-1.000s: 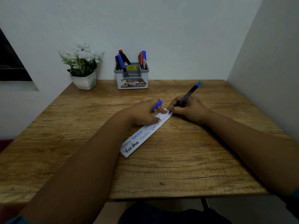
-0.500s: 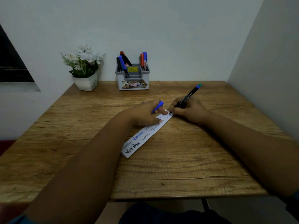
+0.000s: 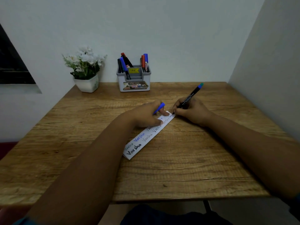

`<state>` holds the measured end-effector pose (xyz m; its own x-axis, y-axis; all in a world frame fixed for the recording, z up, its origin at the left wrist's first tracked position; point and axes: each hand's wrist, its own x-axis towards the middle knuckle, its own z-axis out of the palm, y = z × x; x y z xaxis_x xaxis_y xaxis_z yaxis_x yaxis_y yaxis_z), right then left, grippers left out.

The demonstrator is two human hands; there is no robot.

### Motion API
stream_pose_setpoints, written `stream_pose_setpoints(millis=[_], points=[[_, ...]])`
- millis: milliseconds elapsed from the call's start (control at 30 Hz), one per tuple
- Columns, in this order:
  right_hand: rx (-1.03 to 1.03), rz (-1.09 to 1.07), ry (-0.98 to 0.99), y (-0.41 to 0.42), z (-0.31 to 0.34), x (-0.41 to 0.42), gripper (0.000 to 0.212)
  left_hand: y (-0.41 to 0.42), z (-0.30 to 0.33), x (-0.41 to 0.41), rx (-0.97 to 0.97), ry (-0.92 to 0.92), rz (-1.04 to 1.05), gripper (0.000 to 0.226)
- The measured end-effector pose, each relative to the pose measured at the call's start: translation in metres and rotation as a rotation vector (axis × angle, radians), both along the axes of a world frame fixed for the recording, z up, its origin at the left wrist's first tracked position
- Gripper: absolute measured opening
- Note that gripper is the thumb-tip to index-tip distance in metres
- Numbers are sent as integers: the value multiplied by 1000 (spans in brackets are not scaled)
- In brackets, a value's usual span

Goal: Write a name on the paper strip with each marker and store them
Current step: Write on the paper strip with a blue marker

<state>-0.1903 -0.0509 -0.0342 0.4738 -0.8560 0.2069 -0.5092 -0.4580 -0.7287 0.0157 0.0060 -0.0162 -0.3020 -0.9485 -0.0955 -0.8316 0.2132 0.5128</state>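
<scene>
Little has shifted: our right hand [image 3: 193, 111] is still gripping the black marker [image 3: 189, 97] at the paper strip [image 3: 146, 138]'s far end; our left hand [image 3: 146, 116] is pinning the strip, holding a blue cap [image 3: 159, 108].

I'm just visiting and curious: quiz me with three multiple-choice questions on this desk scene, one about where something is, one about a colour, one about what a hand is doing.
1. Where does the flower pot stand?
A. left of the marker holder
B. right of it
C. on the paper strip

2. What colour is the cap in the left hand?
A. red
B. blue
C. yellow

3. What is the right hand doing?
A. lying flat and empty
B. reaching into the holder
C. gripping a marker, tip on the strip

Answers: 1 A, the pot is at the back left by the wall. 2 B, a blue cap pokes from the fingers. 3 C, fingers curl round the black barrel.
</scene>
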Motion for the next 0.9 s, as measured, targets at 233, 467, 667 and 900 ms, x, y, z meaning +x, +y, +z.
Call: stream_pose_setpoints(millis=[233, 467, 667, 900], points=[[-4, -26, 9, 2, 0, 0, 5, 1, 1, 1, 15, 31, -11, 36], [406, -64, -653, 1, 3, -8, 16, 3, 2, -1, 11, 43, -12, 36], [598, 104, -794, 21, 10, 10, 30, 5, 1, 0, -3, 34, -7, 39], [561, -27, -870, 30, 16, 16, 25, 5, 1, 1, 6, 7, -1, 38]])
